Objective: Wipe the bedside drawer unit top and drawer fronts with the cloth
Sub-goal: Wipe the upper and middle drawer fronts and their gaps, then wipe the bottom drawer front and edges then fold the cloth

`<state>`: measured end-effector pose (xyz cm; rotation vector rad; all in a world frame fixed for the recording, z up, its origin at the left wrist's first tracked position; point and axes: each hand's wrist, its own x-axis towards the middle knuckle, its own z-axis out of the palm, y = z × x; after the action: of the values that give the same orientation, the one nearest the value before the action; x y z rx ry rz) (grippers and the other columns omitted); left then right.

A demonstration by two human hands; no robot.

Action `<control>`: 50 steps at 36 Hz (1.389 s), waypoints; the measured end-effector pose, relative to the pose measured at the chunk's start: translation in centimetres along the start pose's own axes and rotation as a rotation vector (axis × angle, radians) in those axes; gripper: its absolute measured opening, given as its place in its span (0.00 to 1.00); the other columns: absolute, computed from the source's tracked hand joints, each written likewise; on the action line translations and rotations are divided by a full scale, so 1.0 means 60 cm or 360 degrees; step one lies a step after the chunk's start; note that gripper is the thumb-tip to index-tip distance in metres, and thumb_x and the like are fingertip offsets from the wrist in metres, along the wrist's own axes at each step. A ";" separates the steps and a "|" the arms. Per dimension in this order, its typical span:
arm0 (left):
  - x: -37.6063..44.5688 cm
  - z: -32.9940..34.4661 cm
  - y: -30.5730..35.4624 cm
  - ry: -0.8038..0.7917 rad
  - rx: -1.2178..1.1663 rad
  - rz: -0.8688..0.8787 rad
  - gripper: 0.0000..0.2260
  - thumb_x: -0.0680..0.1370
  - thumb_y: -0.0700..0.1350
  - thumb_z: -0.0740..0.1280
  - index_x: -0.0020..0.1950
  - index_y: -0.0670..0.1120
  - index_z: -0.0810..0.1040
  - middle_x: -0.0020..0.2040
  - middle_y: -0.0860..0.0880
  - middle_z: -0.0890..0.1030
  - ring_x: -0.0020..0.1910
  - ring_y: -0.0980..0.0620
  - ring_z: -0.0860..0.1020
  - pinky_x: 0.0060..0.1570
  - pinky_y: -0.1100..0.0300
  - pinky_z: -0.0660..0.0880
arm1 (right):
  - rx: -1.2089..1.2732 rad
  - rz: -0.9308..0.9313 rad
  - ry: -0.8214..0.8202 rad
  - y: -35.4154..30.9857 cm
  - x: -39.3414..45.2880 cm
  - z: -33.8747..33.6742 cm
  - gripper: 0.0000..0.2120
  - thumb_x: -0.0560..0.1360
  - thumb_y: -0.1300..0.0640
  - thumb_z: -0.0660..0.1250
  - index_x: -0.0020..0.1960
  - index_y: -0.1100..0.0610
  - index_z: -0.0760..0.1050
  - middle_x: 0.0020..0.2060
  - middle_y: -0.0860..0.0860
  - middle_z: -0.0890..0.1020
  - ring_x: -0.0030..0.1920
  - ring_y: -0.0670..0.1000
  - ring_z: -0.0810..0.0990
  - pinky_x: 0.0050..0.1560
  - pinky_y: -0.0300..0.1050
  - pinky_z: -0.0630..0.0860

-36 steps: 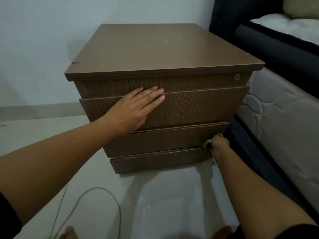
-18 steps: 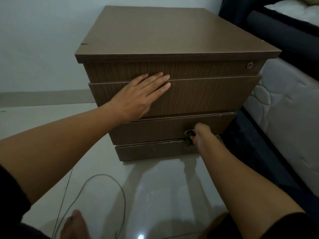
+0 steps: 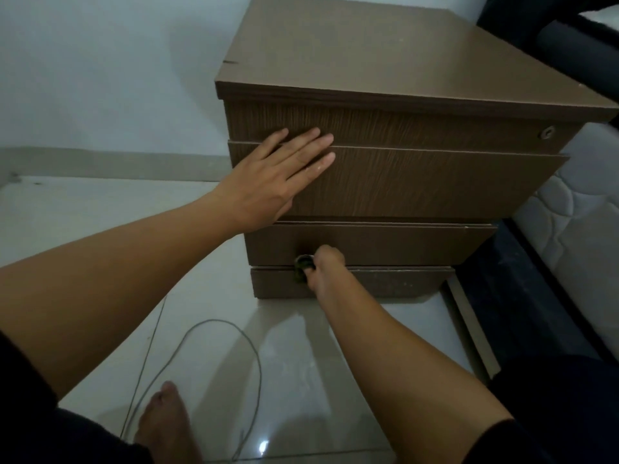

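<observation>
The brown wooden bedside drawer unit (image 3: 385,48) stands on the floor against the wall, with three drawer fronts and a dusty base strip (image 3: 395,284). My left hand (image 3: 284,172) lies flat with fingers spread on the left part of the middle drawer front (image 3: 435,185). My right hand (image 3: 323,269) is closed around a small bunched dark greenish cloth (image 3: 302,266), which it presses against the lower edge of the bottom drawer front (image 3: 402,244), left of centre. Most of the cloth is hidden inside the fist.
A bed with a white quilted mattress (image 3: 576,222) and dark frame stands close on the right. A thin grey cable (image 3: 231,329) loops over the glossy white floor tiles, near my bare foot (image 3: 164,420). A round lock (image 3: 547,132) sits at the top drawer's right end.
My right hand has slid the cloth leftwards along the bottom drawer's lower edge, from the right end to left of centre. My left hand stays flat on the middle drawer. The camera has tilted.
</observation>
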<state>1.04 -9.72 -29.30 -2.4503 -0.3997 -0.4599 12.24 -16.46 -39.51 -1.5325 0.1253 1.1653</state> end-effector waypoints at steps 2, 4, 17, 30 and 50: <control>-0.014 0.000 -0.006 0.0011 0.0005 -0.0025 0.36 0.71 0.40 0.70 0.76 0.42 0.57 0.76 0.40 0.58 0.75 0.42 0.58 0.72 0.46 0.53 | 0.0013 0.0046 -0.0029 0.011 -0.014 0.022 0.20 0.80 0.66 0.50 0.71 0.59 0.62 0.56 0.60 0.72 0.51 0.57 0.72 0.59 0.50 0.74; -0.026 0.001 -0.010 0.0022 0.0009 -0.0032 0.36 0.71 0.40 0.70 0.75 0.41 0.57 0.76 0.39 0.58 0.75 0.41 0.58 0.72 0.46 0.52 | 0.0003 0.0100 -0.0050 0.018 -0.027 0.040 0.21 0.80 0.66 0.51 0.71 0.57 0.62 0.62 0.61 0.72 0.57 0.59 0.74 0.61 0.51 0.74; -0.093 0.006 -0.025 -0.0075 0.0003 -0.0218 0.34 0.73 0.40 0.66 0.76 0.40 0.55 0.77 0.39 0.55 0.76 0.41 0.54 0.73 0.45 0.50 | -0.0260 0.0189 -0.0408 0.099 -0.047 0.130 0.20 0.78 0.67 0.51 0.70 0.65 0.61 0.64 0.66 0.72 0.60 0.64 0.76 0.60 0.59 0.75; -0.209 0.073 0.030 -0.0389 -0.0312 -0.0213 0.30 0.68 0.40 0.70 0.70 0.41 0.69 0.70 0.44 0.71 0.71 0.45 0.68 0.67 0.49 0.65 | -0.1706 -0.0242 -0.0266 0.109 -0.037 0.067 0.16 0.78 0.58 0.56 0.64 0.61 0.72 0.60 0.59 0.76 0.57 0.58 0.77 0.57 0.47 0.75; -0.212 0.160 0.142 -0.0799 -0.0957 -0.0769 0.20 0.76 0.41 0.63 0.68 0.43 0.72 0.66 0.45 0.74 0.64 0.45 0.71 0.59 0.53 0.69 | -0.2290 -0.0472 -0.0050 0.113 0.014 -0.021 0.31 0.75 0.56 0.60 0.75 0.51 0.54 0.66 0.59 0.72 0.65 0.60 0.73 0.62 0.50 0.72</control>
<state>-4.87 -12.59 -46.14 -3.0452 -1.2325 -0.1522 9.10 -19.41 -44.99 -2.5955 -1.1572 1.0148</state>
